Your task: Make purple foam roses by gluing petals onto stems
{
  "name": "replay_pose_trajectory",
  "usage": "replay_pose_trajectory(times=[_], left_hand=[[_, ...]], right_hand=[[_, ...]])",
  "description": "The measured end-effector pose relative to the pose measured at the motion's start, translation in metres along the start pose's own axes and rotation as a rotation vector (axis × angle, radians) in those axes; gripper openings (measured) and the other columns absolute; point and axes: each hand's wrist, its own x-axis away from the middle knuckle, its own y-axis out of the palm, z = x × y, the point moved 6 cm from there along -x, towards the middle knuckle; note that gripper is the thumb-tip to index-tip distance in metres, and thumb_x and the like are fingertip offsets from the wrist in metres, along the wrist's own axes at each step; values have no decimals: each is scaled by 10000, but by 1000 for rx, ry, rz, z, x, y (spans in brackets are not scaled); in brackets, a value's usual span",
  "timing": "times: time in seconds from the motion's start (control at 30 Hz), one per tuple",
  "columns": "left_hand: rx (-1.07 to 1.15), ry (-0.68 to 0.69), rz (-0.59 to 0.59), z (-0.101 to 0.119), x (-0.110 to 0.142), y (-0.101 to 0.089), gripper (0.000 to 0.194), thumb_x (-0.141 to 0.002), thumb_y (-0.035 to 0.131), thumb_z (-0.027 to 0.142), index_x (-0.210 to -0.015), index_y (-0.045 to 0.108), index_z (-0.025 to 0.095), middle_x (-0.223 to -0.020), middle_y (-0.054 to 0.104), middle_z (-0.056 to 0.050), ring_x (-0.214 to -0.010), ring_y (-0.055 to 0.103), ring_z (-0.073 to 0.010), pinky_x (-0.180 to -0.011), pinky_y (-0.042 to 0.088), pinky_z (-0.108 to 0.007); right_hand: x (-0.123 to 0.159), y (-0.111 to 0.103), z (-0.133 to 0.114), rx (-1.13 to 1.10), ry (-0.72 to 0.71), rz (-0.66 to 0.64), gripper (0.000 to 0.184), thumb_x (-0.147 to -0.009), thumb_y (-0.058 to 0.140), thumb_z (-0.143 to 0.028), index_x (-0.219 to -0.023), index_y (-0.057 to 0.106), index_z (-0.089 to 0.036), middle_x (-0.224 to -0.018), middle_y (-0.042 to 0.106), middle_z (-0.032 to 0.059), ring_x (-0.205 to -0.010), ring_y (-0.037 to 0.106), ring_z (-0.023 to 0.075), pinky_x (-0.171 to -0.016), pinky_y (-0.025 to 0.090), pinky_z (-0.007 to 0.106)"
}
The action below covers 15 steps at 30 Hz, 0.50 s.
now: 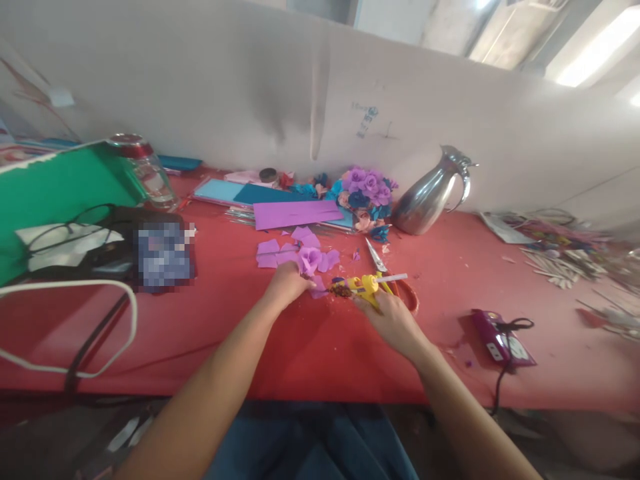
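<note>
Between the table's (320, 347) near and far edges, the left hand (286, 287) holds a purple paper rose (309, 259), seemingly partly built, loose petals (267, 254) beside it apparently unused, while the right hand (394, 321) grips a yellow glue gun (370, 285).

And there's your yellow glue gun (370, 285), red tabletop (325, 353) beneath it, purple rose (310, 259) to its left, purple-blue-pink bouquet (367, 190) beyond it, silver jug (423, 200) beyond and right

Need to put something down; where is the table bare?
The red tabletop is bare between the silver metal jug and boxy purple device, and between the curved white loop and left forearm. Crowded: around the yellow plastic glue gun and purple paper petals.
</note>
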Motion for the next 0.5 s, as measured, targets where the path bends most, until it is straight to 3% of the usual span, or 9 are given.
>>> replay_pose_trajectory(times=[0.23, 0.5], left_hand=[[-36, 0, -2, 0, -1, -1, 116, -584, 713, 124, -641, 619, 160, -683, 669, -21, -655, 613, -164, -566, 394, -240], [-4, 16, 18, -8, -8, 2, 123, -548, 698, 99, -636, 639, 162, -658, 669, -12, -673, 635, -175, -592, 435, -237]], right_hand=[[1, -6, 5, -6, 21, 34, 356, -924, 417, -449, -921, 635, -167, -829, 714, 102, -832, 657, 250, -632, 352, 280], [6, -5, -19, -12, -36, -13, 326, -927, 435, -432, -887, 630, -174, -765, 690, 80, -700, 633, 209, -571, 323, 261]])
